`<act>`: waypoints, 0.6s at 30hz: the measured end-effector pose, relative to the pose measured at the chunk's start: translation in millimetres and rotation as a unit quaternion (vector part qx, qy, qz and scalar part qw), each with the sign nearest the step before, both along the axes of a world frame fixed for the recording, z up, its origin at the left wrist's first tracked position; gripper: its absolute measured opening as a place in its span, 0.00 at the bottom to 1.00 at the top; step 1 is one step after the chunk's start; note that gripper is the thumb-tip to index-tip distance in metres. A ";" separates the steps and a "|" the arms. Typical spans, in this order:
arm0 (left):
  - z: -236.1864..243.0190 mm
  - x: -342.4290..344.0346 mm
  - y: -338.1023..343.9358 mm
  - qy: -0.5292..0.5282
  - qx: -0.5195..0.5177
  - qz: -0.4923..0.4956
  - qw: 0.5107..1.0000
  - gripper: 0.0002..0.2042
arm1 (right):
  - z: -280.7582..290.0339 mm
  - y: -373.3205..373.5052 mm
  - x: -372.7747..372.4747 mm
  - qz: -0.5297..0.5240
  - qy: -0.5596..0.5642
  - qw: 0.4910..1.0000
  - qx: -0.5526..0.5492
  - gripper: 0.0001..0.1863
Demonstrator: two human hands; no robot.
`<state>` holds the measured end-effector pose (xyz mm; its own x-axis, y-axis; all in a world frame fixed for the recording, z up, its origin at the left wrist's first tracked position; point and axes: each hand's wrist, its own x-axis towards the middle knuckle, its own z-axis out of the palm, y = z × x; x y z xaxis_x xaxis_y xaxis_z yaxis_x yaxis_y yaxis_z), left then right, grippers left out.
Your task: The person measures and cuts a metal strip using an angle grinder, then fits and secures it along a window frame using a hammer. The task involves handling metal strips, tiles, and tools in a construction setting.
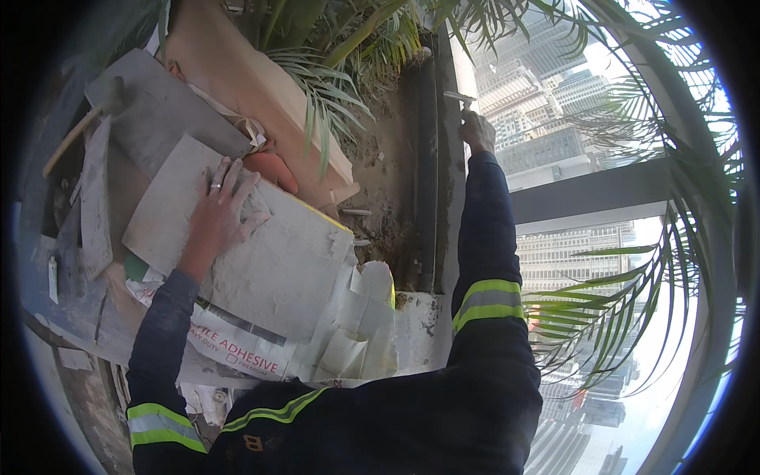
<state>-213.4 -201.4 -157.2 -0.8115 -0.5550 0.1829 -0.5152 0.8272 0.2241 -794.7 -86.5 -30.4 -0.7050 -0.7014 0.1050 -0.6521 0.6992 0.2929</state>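
Note:
My left hand (226, 207) lies with fingers spread on a dusty grey sheet (273, 261), with a ring on one finger. Beside its fingertips is a rounded orange-red object (272, 171), partly covered. My right arm reaches far forward along a narrow ledge (450, 174). At its end, my right hand (477, 131) is closed round a small tool with a thin, flat, pale blade (457, 96); the tool's exact kind is unclear. The blade is by the ledge's outer edge; whether it touches is unclear.
Left lies a mallet (73, 142) among grey boards (170, 103). A printed bag (233, 348) is under the sheet. Brown cardboard (245, 79) leans near palm fronds (321, 95). A soil trough (388, 174) runs beside the ledge. Right, a beam (594, 194) crosses before high buildings far below.

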 end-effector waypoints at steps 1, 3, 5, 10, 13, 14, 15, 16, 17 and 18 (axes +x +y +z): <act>1.7 0.6 -1.8 0.000 0.002 0.007 1.000 0.39 | 2.8 -13.4 -2.8 0.005 -0.002 1.000 0.005 0.18; 7.0 5.0 -1.5 -0.005 0.011 0.016 1.000 0.39 | 8.3 -35.1 0.3 -0.003 -0.002 0.999 0.035 0.18; 11.8 5.1 0.4 -0.015 0.030 0.011 0.999 0.40 | 8.4 -40.6 -13.3 -0.004 0.000 0.998 0.067 0.18; 10.6 0.9 1.6 -0.006 0.023 -0.001 1.000 0.40 | 10.1 -30.6 -51.2 -0.021 -0.019 0.997 0.071 0.19; 10.0 3.3 -1.1 -0.018 0.017 0.004 1.000 0.40 | 12.7 -15.9 -50.5 0.035 -0.025 0.995 0.095 0.19; 11.4 2.2 -1.4 -0.017 0.016 0.002 1.000 0.40 | 15.5 -8.8 -48.5 0.055 -0.023 0.993 0.099 0.19; 12.0 1.7 -0.9 -0.016 0.015 -0.002 1.000 0.40 | 19.8 -1.5 -46.7 0.083 -0.032 0.989 0.115 0.16; 11.0 2.0 0.6 -0.009 0.017 -0.002 1.000 0.40 | 20.2 11.1 -42.3 0.114 -0.033 0.985 0.125 0.15; 10.3 1.6 0.0 -0.001 0.015 -0.001 1.000 0.40 | 23.7 19.2 -34.4 0.147 -0.031 0.980 0.130 0.14; 9.6 1.7 -2.7 0.008 0.012 0.001 1.000 0.39 | 29.6 20.9 -20.4 0.181 -0.027 0.974 0.134 0.14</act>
<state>-211.7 -204.1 -147.5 -0.8069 -0.5616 0.1829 -0.5137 0.8202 0.2519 -815.1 -65.6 -0.8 -0.4054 -0.9024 -0.1460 -0.8614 0.3236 0.3914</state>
